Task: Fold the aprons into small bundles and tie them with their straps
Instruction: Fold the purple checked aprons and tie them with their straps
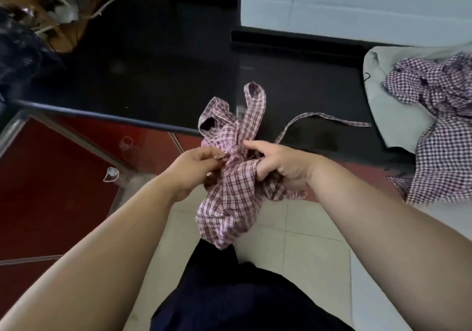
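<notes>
A pink and maroon checked apron (227, 203) hangs bunched in the air in front of me, over the front edge of a dark glass table (153, 75). My left hand (194, 169) pinches the cloth at a knot-like gather in its middle. My right hand (278, 164) grips the bundle from the right, fingers curled into the fabric. A strap loop (255, 105) stands up above the hands. Another strap (319, 117) trails right across the table top.
A pile of darker purple checked aprons (439, 116) lies on a pale grey cushion (393, 116) at the right. A white cabinet (357, 3) stands behind the table. A red rug (51, 190) shows under the glass at the left, tiled floor (293, 241) below.
</notes>
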A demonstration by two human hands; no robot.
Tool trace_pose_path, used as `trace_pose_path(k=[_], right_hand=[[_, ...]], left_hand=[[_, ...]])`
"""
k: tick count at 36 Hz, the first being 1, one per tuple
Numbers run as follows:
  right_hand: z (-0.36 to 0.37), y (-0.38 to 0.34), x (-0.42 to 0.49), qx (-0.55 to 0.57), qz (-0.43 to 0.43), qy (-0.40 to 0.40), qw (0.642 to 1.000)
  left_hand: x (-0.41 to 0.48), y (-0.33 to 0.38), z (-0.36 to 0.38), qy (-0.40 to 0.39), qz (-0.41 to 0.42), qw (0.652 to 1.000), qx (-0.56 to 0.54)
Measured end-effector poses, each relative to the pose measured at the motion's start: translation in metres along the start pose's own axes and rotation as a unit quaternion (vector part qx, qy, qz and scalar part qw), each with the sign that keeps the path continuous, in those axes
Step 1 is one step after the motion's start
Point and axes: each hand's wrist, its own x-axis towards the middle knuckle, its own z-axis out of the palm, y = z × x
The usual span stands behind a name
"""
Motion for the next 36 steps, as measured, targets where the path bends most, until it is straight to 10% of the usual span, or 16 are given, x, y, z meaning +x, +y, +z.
trace_pose_path(k=[3,10,17,23,29,36], right_hand=[[0.001,0.018,-0.006,0.026,0.009,0.038,0.999],[0.014,0.032,-0.015,-0.467,0.053,0.162,0.868],[0.041,0.042,-0.009,-0.419,0.172,0.070,0.889],[0.074,0.040,0.009,-0.558,0.097,0.121,0.815],[0.107,0.026,0.027,-0.356,-0.112,0.222,0.901],[0.147,0.016,0.034,-0.320,-0.127,0.081,0.935]], left_hand=[[-0.013,-0.014,0.002,0.122,-0.002,0.989,-0.084],[-0.032,-0.021,-0.018,0.288,0.031,0.941,-0.174],[-0.050,-0.025,-0.042,0.347,0.071,0.912,-0.207],[-0.077,-0.042,-0.074,0.341,0.122,0.921,-0.141],[-0.089,-0.060,-0.098,0.299,0.055,0.948,-0.095],[-0.115,-0.029,-0.095,0.122,0.048,0.942,-0.310]])
